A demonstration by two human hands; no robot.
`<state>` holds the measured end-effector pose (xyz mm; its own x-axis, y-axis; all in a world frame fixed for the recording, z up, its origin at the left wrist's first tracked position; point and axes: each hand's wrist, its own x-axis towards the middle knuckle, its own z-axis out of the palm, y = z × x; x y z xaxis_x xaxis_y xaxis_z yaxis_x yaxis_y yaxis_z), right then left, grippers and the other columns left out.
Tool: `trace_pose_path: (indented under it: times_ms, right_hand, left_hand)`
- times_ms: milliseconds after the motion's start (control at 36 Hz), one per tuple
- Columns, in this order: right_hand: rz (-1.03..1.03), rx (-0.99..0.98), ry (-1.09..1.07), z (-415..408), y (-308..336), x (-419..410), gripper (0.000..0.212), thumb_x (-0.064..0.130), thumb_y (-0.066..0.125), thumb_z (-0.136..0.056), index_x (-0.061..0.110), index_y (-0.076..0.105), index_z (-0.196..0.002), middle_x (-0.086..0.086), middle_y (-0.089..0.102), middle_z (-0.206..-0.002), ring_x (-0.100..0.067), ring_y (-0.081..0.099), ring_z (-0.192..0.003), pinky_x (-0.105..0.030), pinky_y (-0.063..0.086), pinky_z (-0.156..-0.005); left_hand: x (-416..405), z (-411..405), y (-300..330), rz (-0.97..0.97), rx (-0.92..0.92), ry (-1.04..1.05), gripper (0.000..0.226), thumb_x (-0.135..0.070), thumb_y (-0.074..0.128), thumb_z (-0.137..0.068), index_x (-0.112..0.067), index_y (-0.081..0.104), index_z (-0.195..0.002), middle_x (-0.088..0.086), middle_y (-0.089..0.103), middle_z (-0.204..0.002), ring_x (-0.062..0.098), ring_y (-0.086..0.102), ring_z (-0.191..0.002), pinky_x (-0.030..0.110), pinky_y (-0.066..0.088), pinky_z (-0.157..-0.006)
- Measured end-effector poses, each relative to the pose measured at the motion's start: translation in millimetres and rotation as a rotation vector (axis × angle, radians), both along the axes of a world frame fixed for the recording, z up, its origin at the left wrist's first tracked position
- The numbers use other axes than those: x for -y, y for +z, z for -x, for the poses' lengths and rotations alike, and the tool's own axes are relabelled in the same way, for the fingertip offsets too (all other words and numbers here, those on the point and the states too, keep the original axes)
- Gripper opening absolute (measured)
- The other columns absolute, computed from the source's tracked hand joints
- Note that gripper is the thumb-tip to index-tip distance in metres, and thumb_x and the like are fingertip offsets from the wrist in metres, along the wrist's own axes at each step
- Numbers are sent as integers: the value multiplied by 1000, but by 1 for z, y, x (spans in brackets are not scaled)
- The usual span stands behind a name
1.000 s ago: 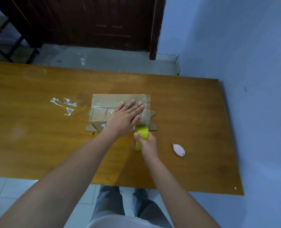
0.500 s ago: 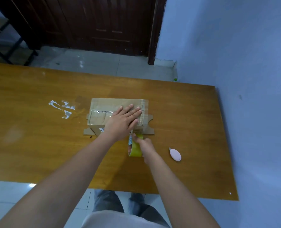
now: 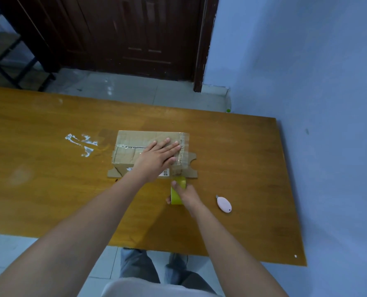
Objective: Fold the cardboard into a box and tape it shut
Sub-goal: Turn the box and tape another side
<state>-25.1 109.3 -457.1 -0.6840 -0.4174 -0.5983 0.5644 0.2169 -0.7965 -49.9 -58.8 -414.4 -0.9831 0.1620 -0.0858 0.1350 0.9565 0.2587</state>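
change: tape roll (image 3: 177, 190) sitting a little nearer the box (image 3: 135, 144) than 0.5 s ago
left hand (image 3: 156, 160): lying flat, fingers straight, pressing box top
right hand (image 3: 188, 195): gripping tape roll
cutter (image 3: 224, 204): lying on table (image 3: 38, 200)

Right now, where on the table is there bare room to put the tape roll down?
Bare wood lies left of the brown cardboard box, beyond the white tape scraps, and right of the pink oval cutter. It is crowded between box, yellow tape roll, right hand and cutter.

A plain room in a home or small office: a long orange-brown wooden surface (image 3: 49, 189) stands against a bare pale blue wall (image 3: 307, 61), with a dark brown panelled wooden door (image 3: 135, 35) and light grey floor tiles (image 3: 135, 91) beyond it.
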Motion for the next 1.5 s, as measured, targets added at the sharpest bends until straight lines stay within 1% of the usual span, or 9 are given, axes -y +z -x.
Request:
trace_pose_path:
  times_ms: [167, 250, 333, 472, 667, 1111, 1278, 1361, 1500]
  right_hand:
    - [151, 10, -62, -19, -3, -16, 19, 28, 53, -96, 16, 62, -107, -8, 69, -88, -15, 69, -69, -20, 54, -65]
    - [185, 29, -99, -22, -3, -16, 21, 11, 50, -96, 9, 60, -115, -8, 68, -97, -16, 70, -75, -19, 54, -68]
    - [182, 30, -107, -26, 0, -16, 17, 10, 51, -96, 11, 63, -108, -2, 70, -93, -13, 70, -76, -18, 53, -70]
    - [153, 22, -146, -25, 3, -14, 12, 16, 54, -95, 14, 66, -96, -3, 70, -88, -15, 70, -74, -21, 54, -68]
    - [89, 42, -179, -21, 3, -13, 16, 11, 51, -97, 1, 64, -98, -10, 68, -79, -21, 68, -69, -29, 57, -70]
    - [-83, 68, -198, -14, 15, -3, 21, 14, 53, -95, -1, 65, -89, -11, 66, -69, -17, 62, -56, -25, 51, -60]
    - [-166, 101, -189, -6, 21, -3, 16, 11, 59, -88, -3, 67, -88, -33, 66, -99, -30, 59, -84, -38, 46, -79]
    - [-209, 117, -181, -4, 23, -4, 14, 4, 57, -83, 6, 59, -70, -25, 60, -86, -32, 56, -86, -37, 41, -76]
    - [-229, 106, -157, -6, 28, -4, 13, 10, 56, -87, 2, 54, -76, -25, 55, -81, -23, 48, -77, -32, 33, -69]
  left_hand:
    - [-11, 1, 9, -203, -90, 77, 51, -22, 49, -96, -24, 33, -145, -4, 41, -147, 19, 24, -141, 39, 17, -113]
    - [-19, -2, 15, -217, -219, 45, 39, -1, 58, -86, -11, 60, -124, 9, 57, -127, 33, 49, -119, 44, 39, -94]
    - [-26, -5, 18, -138, -222, -31, 30, 9, 58, -79, -7, 67, -102, 9, 63, -109, 32, 55, -105, 40, 42, -83]
    - [-28, -16, 17, -68, -317, -113, 22, 1, 66, -79, -2, 68, -101, 11, 66, -106, 31, 61, -99, 37, 52, -84]
    - [-28, -29, 7, 114, -182, -137, 66, -49, 60, -83, -7, 51, -133, 9, 53, -134, 29, 47, -126, 40, 39, -105]
    - [-20, -26, -2, 218, -98, -153, 89, -64, 55, -80, -14, 26, -148, 5, 34, -150, 24, 27, -140, 35, 12, -116]
    - [-22, -27, 0, 238, -120, -168, 98, -73, 55, -73, -11, 33, -145, 8, 40, -146, 26, 34, -138, 40, 16, -115]
    - [-25, -29, -3, 296, -90, -152, 109, -79, 51, -69, -11, 21, -149, 7, 29, -153, 24, 22, -143, 40, 4, -116]
    - [-34, -31, -7, 341, -32, -98, 117, -83, 44, -67, -12, 1, -150, 4, 12, -158, 21, 5, -146, 39, -9, -116]
